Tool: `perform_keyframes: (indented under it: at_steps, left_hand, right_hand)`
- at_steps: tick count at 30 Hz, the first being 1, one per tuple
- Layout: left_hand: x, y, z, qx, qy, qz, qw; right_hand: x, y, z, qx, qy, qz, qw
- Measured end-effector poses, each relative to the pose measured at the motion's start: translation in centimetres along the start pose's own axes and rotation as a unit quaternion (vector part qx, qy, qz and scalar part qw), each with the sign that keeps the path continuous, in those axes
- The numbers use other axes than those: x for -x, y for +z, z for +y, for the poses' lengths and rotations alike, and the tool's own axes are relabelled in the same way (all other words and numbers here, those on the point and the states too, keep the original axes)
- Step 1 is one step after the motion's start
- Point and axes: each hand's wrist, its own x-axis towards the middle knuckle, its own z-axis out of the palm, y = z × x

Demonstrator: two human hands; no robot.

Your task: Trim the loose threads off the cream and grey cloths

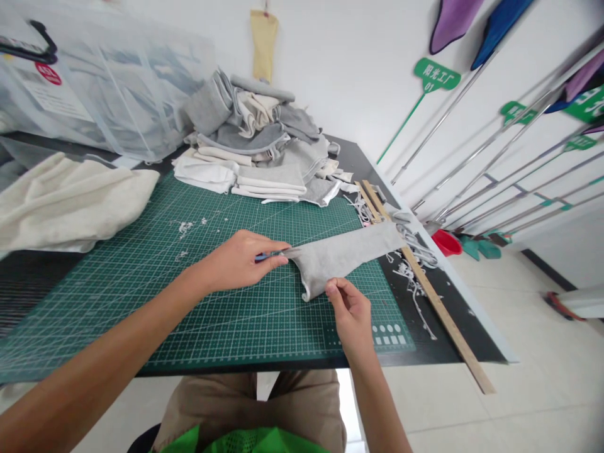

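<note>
A piece of grey cloth (pixel 346 251) lies stretched across the green cutting mat (pixel 226 327), its right end over wooden strips. My left hand (pixel 243 261) is closed around small blue-handled snips (pixel 265 256), mostly hidden by the fingers. Their grey metal tip meets the cloth's upper left corner. Along the lower edge, my right hand (pixel 352 308) pinches the cloth between thumb and fingers. The cloth's lower left corner curls up beside that hand.
Folded grey and cream cloths (pixel 264 145) are heaped at the back. Cream fabric (pixel 70 201) lies left, before a clear plastic bin (pixel 113 94). A long wooden strip (pixel 448 321) overhangs the table's front edge near white scraps (pixel 415 289). Mops (pixel 467 119) lean against the right wall.
</note>
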Motion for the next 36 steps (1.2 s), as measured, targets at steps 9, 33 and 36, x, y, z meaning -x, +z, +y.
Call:
perform_keyframes:
  at_steps: [9,33,36]
  left_hand:
    - [0.5,-2.4,-3.3,-0.027,-0.137,0.204,0.969]
    - [1.8,-6.3,-7.5,0.013,-0.215,0.522,0.825]
    - [1.8,-6.2,-7.4,0.01,-0.209,0.519,0.829]
  right_hand:
    - [-1.7,-0.5,-3.4,-0.033,-0.051,0.027,0.998]
    - [-15.1,23.9,-11.3,0.308,-0.355,-0.388,0.793]
    - [-15.2,23.2,-11.6,0.31,-0.357,-0.368,0.8]
